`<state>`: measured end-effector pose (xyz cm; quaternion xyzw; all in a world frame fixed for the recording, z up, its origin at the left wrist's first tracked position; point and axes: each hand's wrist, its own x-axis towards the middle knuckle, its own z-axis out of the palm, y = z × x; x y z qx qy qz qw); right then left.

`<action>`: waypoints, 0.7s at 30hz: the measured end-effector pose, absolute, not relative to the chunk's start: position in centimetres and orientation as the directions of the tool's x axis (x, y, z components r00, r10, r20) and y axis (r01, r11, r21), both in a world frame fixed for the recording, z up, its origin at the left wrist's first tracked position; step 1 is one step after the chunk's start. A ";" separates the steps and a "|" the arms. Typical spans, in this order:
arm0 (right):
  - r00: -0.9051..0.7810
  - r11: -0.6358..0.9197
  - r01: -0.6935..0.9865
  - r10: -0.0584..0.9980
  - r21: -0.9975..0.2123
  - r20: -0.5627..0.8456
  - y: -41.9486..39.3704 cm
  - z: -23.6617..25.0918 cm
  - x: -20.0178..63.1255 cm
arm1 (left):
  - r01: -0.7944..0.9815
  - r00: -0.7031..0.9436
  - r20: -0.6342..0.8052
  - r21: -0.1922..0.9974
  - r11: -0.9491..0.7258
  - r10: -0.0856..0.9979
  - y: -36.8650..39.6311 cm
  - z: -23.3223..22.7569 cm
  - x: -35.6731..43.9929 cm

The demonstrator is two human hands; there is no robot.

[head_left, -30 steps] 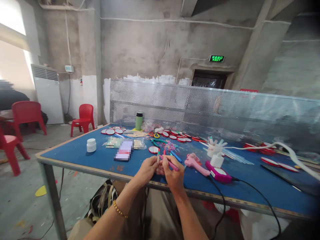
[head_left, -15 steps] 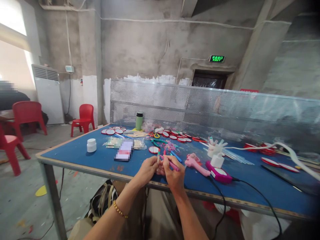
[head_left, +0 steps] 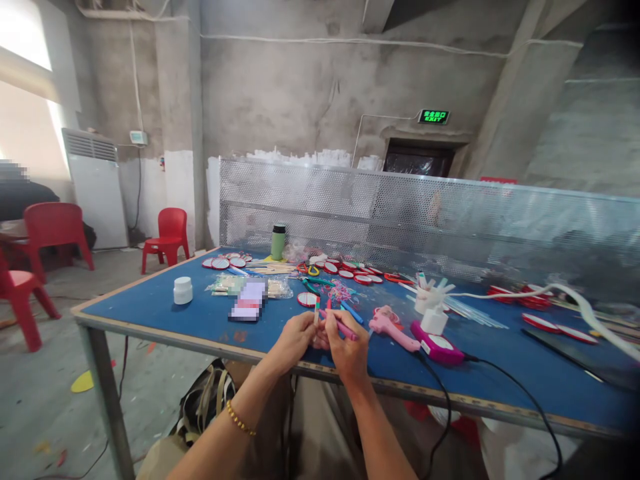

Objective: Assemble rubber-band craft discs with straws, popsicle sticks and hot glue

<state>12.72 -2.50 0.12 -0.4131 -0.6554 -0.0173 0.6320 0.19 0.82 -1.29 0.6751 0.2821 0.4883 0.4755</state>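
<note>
Nothing's really budged since a second ago: left hand (head_left: 294, 338) still pinches the painted stick (head_left: 317, 311), right hand (head_left: 349, 348) still grips the pink marker (head_left: 343, 329) against it.

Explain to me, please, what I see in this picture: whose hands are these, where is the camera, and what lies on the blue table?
No machine is here. A person wears a camera on the head, so you look forward and down at that person's own two bare hands. The left hand, with a bracelet on its wrist, pinches a small coloured stick upright. The right hand holds a pink pen against it. Both work above the near edge of the blue table. On the table lie a pink glue gun with a black cable, a white jar, a green bottle, scissors and many round red badges. Behind stands a metal mesh screen.
</note>
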 end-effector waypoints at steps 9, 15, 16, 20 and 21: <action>0.152 0.661 0.572 0.497 -0.486 0.855 -2.6 0.3 12.7 | -0.110 0.374 0.375 0.926 -0.361 0.848 0.7 -1.3 0.3; 0.123 0.670 0.567 0.507 -0.479 0.853 -2.7 0.4 12.6 | -0.094 0.357 0.398 0.915 -0.392 0.845 0.6 -1.1 0.3; 0.116 0.670 0.565 0.514 -0.482 0.850 -2.7 0.4 12.6 | -0.082 0.352 0.404 0.912 -0.402 0.845 0.6 -1.1 0.2; 0.109 0.675 0.554 0.520 -0.487 0.847 -2.6 0.4 12.6 | -0.069 0.355 0.411 0.907 -0.415 0.840 0.7 -1.1 0.2; 0.116 0.677 0.553 0.515 -0.486 0.849 -2.6 0.4 12.6 | -0.073 0.357 0.410 0.908 -0.412 0.839 0.7 -1.2 0.2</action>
